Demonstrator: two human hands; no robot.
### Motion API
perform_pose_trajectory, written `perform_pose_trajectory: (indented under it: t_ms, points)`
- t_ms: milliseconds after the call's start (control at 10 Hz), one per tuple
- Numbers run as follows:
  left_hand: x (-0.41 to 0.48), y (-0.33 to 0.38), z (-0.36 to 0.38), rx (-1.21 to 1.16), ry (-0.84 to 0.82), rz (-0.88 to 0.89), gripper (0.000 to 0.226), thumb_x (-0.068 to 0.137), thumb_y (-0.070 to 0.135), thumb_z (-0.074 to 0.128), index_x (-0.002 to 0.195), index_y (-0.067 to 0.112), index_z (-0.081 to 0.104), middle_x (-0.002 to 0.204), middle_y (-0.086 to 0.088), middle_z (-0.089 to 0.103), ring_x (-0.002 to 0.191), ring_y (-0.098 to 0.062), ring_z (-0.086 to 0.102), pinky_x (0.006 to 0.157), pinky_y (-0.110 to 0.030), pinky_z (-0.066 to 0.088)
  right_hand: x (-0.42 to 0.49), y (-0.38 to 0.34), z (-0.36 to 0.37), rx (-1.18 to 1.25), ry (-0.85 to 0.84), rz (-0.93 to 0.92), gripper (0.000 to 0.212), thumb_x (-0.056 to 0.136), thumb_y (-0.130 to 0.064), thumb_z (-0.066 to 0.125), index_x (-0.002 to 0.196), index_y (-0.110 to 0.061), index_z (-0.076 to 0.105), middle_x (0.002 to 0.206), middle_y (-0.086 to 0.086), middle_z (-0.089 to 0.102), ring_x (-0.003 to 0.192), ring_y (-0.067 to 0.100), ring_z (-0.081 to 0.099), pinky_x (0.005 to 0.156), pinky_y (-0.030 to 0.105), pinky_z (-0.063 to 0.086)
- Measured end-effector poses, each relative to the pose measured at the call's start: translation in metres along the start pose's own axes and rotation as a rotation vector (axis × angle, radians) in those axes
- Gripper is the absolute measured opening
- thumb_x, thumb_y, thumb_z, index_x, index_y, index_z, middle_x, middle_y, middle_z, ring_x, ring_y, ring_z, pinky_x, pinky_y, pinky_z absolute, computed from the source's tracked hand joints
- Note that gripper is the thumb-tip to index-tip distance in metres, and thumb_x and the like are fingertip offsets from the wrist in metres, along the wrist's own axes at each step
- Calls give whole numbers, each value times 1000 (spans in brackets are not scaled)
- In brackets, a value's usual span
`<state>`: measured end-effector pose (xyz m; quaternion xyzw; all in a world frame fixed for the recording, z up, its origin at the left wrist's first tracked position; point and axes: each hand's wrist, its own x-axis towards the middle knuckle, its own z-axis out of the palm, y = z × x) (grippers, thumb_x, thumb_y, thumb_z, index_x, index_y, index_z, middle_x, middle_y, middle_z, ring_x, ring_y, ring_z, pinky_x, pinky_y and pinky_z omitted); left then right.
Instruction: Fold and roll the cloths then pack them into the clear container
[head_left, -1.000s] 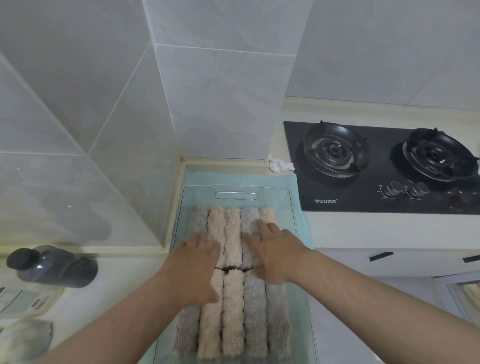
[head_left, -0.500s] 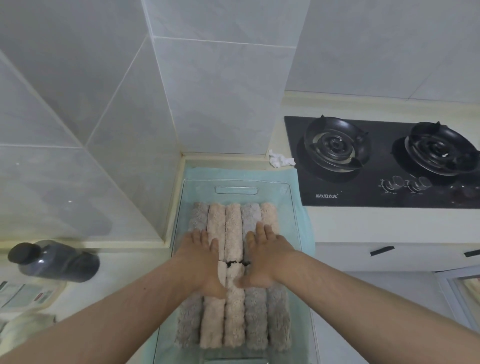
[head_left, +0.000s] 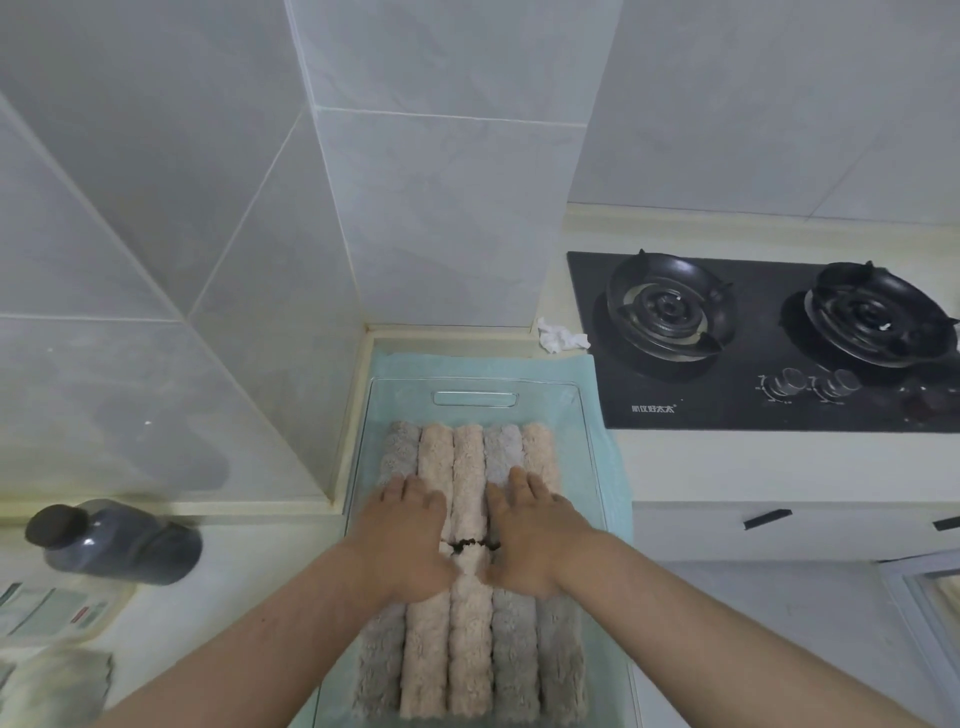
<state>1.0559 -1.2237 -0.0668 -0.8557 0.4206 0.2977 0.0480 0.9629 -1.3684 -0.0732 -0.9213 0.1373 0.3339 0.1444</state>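
Note:
The clear container (head_left: 571, 395) lies on a pale green mat, with a handle slot at its far end. Inside it, several rolled fluffy cloths (head_left: 470, 644) in pink and grey lie side by side in two rows, far and near. My left hand (head_left: 405, 535) rests flat, palm down, on the rolls left of centre. My right hand (head_left: 535, 530) presses flat on the rolls right of centre. Both hands cover the seam between the two rows, fingers pointing away from me. Neither hand grips anything.
A black two-burner gas stove (head_left: 769, 343) sits to the right, with a crumpled white tissue (head_left: 560, 336) beside it. A dark bottle (head_left: 111, 540) lies at the left on the counter. Tiled walls close in behind and left of the container. A grey cloth (head_left: 54, 686) sits at lower left.
Both hands have slid a little toward me and closer together on the rolls. The camera has tilted slightly.

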Motion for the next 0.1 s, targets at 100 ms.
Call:
perform_pose_trajectory:
  t_ms: [100]
  points:
    - [-23, -6, -34, -470, 155, 62, 61, 88, 67, 39, 141, 36, 39, 144, 22, 28, 139, -8, 27, 114, -32, 27, -22, 16, -36, 474, 94, -136, 64, 91, -44, 57, 148, -24, 35, 150, 2, 41, 136, 20, 41, 111, 40, 36]
